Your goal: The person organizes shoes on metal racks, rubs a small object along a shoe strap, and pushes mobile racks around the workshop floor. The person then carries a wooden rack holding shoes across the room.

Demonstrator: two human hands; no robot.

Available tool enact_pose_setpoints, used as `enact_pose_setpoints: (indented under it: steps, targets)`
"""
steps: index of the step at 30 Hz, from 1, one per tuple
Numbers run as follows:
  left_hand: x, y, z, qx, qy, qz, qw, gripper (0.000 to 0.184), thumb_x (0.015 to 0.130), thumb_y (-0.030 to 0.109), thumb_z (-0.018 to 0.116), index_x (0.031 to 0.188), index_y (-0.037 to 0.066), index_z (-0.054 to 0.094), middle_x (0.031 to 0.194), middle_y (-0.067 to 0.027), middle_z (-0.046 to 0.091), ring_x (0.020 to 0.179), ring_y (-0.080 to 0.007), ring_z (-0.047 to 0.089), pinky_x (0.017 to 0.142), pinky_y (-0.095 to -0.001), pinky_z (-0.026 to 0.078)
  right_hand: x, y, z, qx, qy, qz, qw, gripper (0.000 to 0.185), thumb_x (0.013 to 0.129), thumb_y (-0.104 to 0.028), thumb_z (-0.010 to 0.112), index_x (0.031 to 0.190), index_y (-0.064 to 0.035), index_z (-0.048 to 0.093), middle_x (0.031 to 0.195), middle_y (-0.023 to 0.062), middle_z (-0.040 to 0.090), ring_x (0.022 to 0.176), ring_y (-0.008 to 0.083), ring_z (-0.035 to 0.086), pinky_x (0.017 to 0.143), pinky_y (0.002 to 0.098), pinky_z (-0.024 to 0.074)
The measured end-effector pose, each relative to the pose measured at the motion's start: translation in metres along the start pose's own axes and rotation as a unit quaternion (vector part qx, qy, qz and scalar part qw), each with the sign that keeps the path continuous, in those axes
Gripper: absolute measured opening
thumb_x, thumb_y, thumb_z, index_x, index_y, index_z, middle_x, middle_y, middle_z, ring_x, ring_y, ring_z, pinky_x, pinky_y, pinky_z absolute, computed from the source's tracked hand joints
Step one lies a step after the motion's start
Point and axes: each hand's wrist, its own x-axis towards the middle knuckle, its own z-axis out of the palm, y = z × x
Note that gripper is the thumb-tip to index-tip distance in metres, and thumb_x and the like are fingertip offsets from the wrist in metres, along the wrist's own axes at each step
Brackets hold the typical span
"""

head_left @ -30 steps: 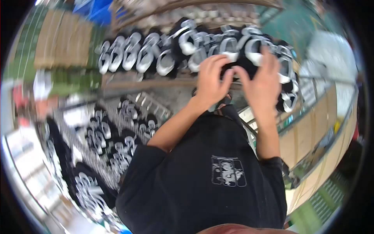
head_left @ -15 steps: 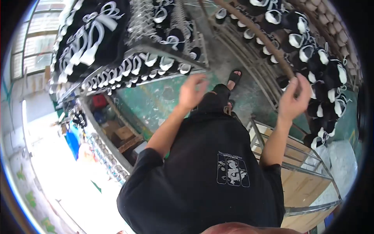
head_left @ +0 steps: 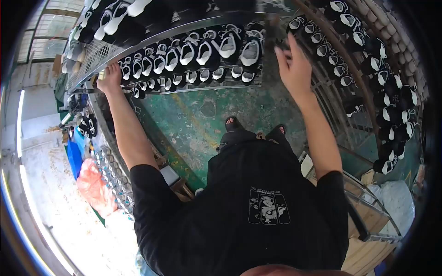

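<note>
Swung outward, my left hand (head_left: pixel 109 79) now curls at the corner of the rack (head_left: pixel 97 56) bearing the shoes (head_left: pixel 188 53), while my right hand (head_left: pixel 294 69), loosely spread, apparently bare, hovers near its other end, centring work there.

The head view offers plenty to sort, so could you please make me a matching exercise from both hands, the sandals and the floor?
Column one
1. left hand
2. right hand
3. sandals
4. floor

Column two
A. green, with worn patches
B. just right of the metal rack in the picture
C. black
D. at the left end of the metal rack

Pairs: 1-D, 2-B, 3-C, 4-A
</note>
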Motion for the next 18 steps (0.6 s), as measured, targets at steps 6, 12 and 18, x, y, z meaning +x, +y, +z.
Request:
enact_pose_setpoints:
  steps: [6,12,18]
  targets:
    - [0.027,-0.002,0.026,0.074,-0.114,0.057,0.989,0.064,0.106,0.048,0.021,0.142,-0.001,0.044,0.146,-0.0195,0.049,0.133,-0.0367,0.048,0.112,-0.0573,0.037,0.029,-0.023,0.057,-0.196,0.028,0.022,0.98,0.049,0.095,-0.041,0.063,0.12,0.001,0.061,0.071,0.0188,0.068,0.067,0.0418,0.067,0.061,0.0505,0.0529]
    - [-0.041,-0.021,0.06,0.183,-0.175,0.143,0.957,0.072,0.102,0.055,0.031,0.148,0.0,0.04,0.152,-0.0206,0.043,0.141,-0.0388,0.039,0.118,-0.0587,0.028,0.062,-0.012,0.056,-0.277,0.01,0.038,0.96,0.052,0.096,-0.047,0.059,0.115,0.0017,0.062,0.092,0.0277,0.07,0.088,0.045,0.068,0.077,0.0529,0.0538]
    - [-0.044,-0.021,0.06,0.105,-0.1,0.167,0.975,0.063,0.092,0.047,0.047,0.133,0.001,0.055,0.141,-0.0178,0.056,0.126,-0.0352,0.053,0.113,-0.0517,0.038,0.095,-0.045,0.042,-0.307,-0.015,0.18,0.934,0.052,0.099,-0.04,0.058,0.121,0.0075,0.059,0.082,0.0237,0.069,0.072,0.0371,0.068,0.06,0.0473,0.0555]
